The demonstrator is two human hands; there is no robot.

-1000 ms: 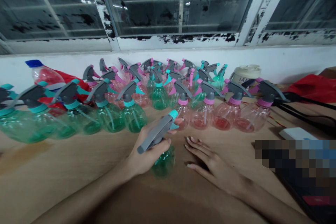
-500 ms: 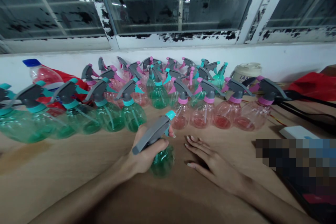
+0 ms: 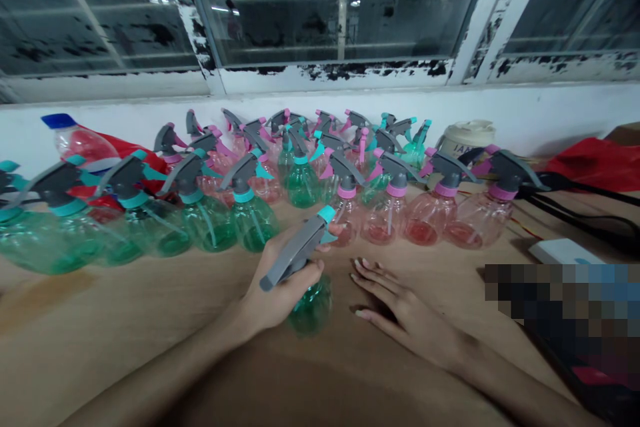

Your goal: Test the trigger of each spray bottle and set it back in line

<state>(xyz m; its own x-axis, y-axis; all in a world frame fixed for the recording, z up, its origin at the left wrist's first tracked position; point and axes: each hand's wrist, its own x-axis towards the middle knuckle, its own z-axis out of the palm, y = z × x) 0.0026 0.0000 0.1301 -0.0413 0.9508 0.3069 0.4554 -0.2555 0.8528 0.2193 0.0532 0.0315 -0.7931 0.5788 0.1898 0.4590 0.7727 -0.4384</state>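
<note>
Left hand (image 3: 275, 303) has its fingers clamped round a green spray bottle (image 3: 313, 307). Right hand (image 3: 407, 317) is just resting on the surface (image 3: 150, 300), fingers a bit apart.

Both forearms (image 3: 173, 363) are bare, the right grip (image 3: 413, 313) slim-fingered with longish nails (image 3: 361, 313).

Front row: five green spray bottles (image 3: 255, 223), four pink spray bottles (image 3: 384, 217). One held spray bottle (image 3: 299, 250) and one blue-capped bottle (image 3: 83, 148) too; rear spray bottles (image 3: 302, 187) overlap beyond counting.
</note>
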